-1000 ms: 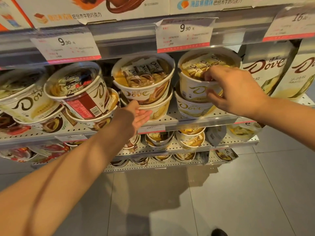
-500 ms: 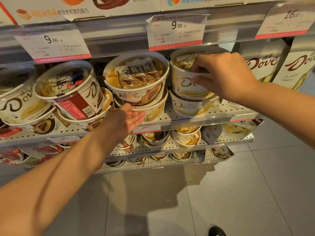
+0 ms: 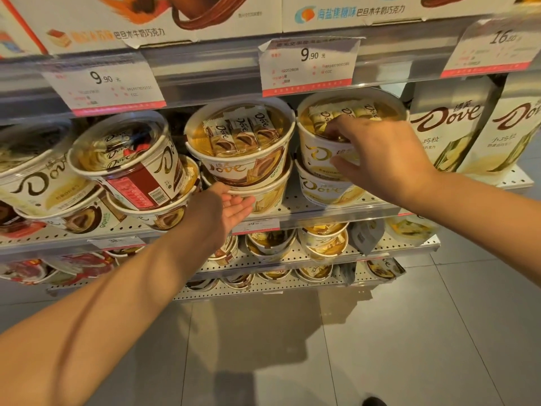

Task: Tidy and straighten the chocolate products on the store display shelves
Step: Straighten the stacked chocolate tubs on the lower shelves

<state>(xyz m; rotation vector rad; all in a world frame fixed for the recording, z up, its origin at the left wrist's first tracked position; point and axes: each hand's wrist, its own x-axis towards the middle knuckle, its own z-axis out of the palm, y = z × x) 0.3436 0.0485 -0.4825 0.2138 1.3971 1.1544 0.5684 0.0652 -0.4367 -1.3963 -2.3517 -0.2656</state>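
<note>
Dove chocolate tubs stand stacked in pairs on the middle shelf (image 3: 307, 210). My right hand (image 3: 380, 155) grips the rim and side of the upper white tub (image 3: 319, 153) at the right, which rests on a lower white tub (image 3: 322, 190). My left hand (image 3: 225, 208) is open, palm up, under the front of the middle stack, touching the lower tub (image 3: 269, 197) beneath the brown-striped tub (image 3: 243, 145). To the left, a red-labelled tub (image 3: 128, 162) leans tilted on another tub.
Tall white Dove boxes (image 3: 450, 127) stand at the right of the same shelf. Price tags (image 3: 307, 65) hang from the shelf above, which carries large cartons. Lower shelves (image 3: 263, 285) hold more tubs and pouches. Grey floor tiles lie below.
My right hand slid down from the top tub's lid edge onto its rim and side. My left hand stays under the middle stack. The view shifted slightly.
</note>
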